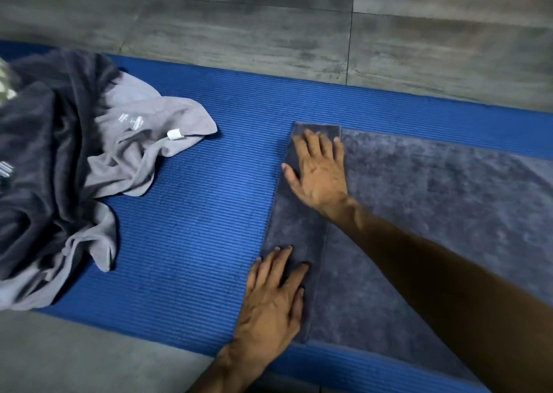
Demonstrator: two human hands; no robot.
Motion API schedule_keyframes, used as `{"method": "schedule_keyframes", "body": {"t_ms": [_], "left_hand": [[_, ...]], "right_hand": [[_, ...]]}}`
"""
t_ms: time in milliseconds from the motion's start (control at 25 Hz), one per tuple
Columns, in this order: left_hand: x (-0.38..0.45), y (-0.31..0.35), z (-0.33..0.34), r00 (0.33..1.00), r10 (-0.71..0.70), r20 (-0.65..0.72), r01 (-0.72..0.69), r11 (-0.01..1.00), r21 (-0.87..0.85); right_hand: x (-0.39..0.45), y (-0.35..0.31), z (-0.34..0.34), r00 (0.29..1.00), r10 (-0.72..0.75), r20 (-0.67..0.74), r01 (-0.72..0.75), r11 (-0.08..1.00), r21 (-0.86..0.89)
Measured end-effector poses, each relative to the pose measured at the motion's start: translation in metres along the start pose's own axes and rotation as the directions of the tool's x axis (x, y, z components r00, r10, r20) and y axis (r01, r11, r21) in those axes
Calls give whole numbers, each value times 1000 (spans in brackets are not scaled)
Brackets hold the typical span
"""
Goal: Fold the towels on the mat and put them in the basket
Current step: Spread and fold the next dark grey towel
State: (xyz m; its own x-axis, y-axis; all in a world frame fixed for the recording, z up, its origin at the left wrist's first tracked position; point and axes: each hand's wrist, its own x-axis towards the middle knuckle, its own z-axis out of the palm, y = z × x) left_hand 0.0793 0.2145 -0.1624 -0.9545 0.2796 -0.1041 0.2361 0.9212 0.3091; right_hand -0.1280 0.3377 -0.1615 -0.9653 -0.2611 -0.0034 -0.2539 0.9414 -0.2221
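Note:
A grey-blue towel (pixel 419 213) lies spread flat on the blue ribbed mat (pixel 194 213), running off the right edge of the view. Its left end is turned over into a narrow band (pixel 299 228). My right hand (pixel 318 168) presses flat on the far part of that band, fingers straight. On the near part, my left hand (pixel 273 294) lies flat with fingers spread, half on the mat. A crumpled heap on the left holds a dark grey towel (pixel 39 168) and a light grey towel (pixel 140 153). No basket is in view.
Grey wood-look floor (pixel 269 33) lies beyond the mat's far edge, and a grey floor strip (pixel 89 356) runs along its near edge. Bare mat separates the heap from the flat towel.

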Motion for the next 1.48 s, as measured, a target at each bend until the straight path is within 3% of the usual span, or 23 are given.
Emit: {"method": "schedule_keyframes", "body": {"t_ms": [40,120,200,320,360,440,600,720,840,920,1080,1280,1480], "left_hand": [[1,4,-2,1000,-14,-13,14,1000,23],[3,15,-4,999,-21,37,17,995,100],[7,25,-6,989,-80,121,58,983,174],[10,35,-21,947,-228,224,214,973,88],[11,32,-30,931,-286,225,289,957,22],[11,19,-45,875,-441,199,475,860,-184],[-5,-29,-74,743,-661,99,575,556,-601],[-12,-64,-79,646,-751,139,602,389,-697],[-19,-82,-75,649,-719,249,640,339,-689],[-26,-85,-70,711,-660,245,627,437,-645],[-30,-71,-73,811,-582,64,532,686,-497],[-33,-33,-70,922,-385,-44,343,863,-371],[-38,-11,-39,995,-100,-12,96,976,-195]], "right_hand": [[-9,-2,-3,996,43,-78,-40,998,42],[-19,4,-12,947,304,-103,-276,935,222],[-10,19,-14,842,535,69,-509,745,432],[15,34,-22,765,573,294,-575,402,712],[21,34,-25,763,549,341,-562,302,770],[26,25,-38,807,447,386,-516,214,830],[46,-14,-57,883,268,385,-455,290,842],[69,-47,-57,897,234,375,-441,412,798],[83,-72,-54,897,209,389,-440,483,757],[88,-76,-47,902,204,381,-431,487,759],[86,-62,-37,904,316,290,-404,405,820],[63,-25,-39,868,444,222,-373,289,882],[46,11,-37,811,513,281,-424,186,886]]}}
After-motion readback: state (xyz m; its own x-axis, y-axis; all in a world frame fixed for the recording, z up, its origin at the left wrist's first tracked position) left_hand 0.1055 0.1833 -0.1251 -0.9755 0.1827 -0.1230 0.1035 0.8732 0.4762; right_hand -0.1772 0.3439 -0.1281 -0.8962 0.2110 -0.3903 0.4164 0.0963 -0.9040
